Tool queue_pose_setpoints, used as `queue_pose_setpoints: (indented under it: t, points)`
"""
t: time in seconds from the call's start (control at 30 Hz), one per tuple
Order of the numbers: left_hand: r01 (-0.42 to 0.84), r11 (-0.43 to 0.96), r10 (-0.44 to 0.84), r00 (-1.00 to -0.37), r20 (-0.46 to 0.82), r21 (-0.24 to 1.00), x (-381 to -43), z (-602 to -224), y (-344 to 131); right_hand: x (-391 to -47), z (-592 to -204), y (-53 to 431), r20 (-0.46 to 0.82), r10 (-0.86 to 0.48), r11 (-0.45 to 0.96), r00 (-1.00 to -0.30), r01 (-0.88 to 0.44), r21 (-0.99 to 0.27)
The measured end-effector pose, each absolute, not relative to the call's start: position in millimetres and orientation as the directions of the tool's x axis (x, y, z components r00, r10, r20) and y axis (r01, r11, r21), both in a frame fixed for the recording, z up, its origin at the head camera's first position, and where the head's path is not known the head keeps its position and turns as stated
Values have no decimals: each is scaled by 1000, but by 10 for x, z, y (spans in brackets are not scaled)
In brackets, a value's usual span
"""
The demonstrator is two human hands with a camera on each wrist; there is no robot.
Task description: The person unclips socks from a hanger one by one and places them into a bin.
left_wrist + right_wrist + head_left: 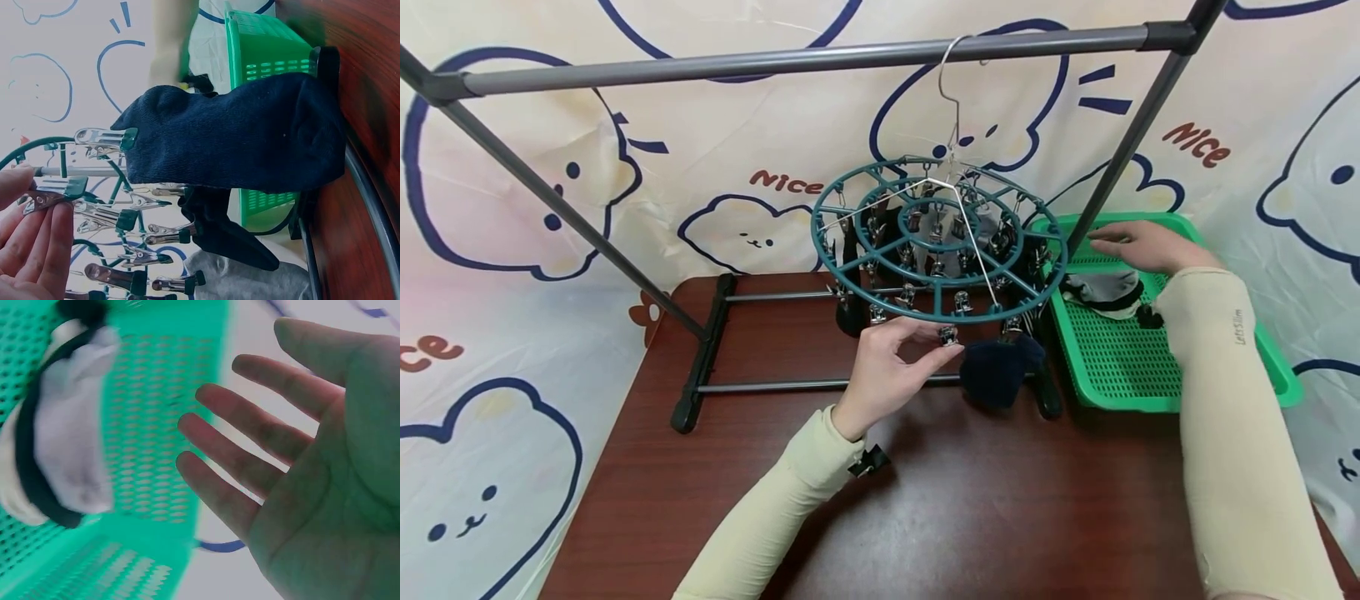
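Note:
My left hand (883, 371) pinches a metal clip (948, 335) on the near edge of the round green clip hanger (842, 271), thumb on one side and fingers on the other. The clip (53, 192) has nothing between its jaws in the left wrist view. Just right of it, a navy sock (992, 372) hangs from another clip. Over the far part of the green basket (1131, 367) is my right hand (1150, 246), fingers spread and holding nothing. Below that hand, grey, white and black socks (1105, 292) lie in the basket.
The hanger's hook rests on the grey bar (820, 60) of a rack standing on the brown table (1000, 492). More dark socks (228, 228) and a grey one (247, 278) hang behind the navy sock. The rack's right leg (1135, 146) stands beside the basket.

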State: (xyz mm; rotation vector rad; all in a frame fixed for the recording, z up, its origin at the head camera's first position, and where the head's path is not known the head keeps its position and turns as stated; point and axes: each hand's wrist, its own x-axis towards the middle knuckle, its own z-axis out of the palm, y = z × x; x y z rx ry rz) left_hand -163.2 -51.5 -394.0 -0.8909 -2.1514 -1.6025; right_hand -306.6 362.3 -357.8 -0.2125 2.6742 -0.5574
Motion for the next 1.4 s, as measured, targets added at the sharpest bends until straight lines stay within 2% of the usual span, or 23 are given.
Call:
queue_pose_setpoints:
  t: [0.17,0.37,0.7,1.03,1.4]
  points:
    - [633,171,287,-765,576,755,-1602,-3966,-545,-2804,-3390,3532,-224,-265,868,-938,-131,-478]
    - [640,170,288,-759,583,749,-1623,-3964,-554,-2411,-3290,3446,-102,-322,807,-941,-216,-550]
    - [649,186,276,-755,594,738,-1639,-3955,-578,-1815,-3500,3224,-14,-431,664,-902,-307,-682]
    - [661,179,269,-746,610,729,-1661,-3943,-581,-1621,-3709,2953,11,-567,604,-823,-424,-675]
    - [681,182,242,-730,639,709,-1685,-3916,-688,-1619,-3848,2654,-8,-622,525,-783,-410,-746]
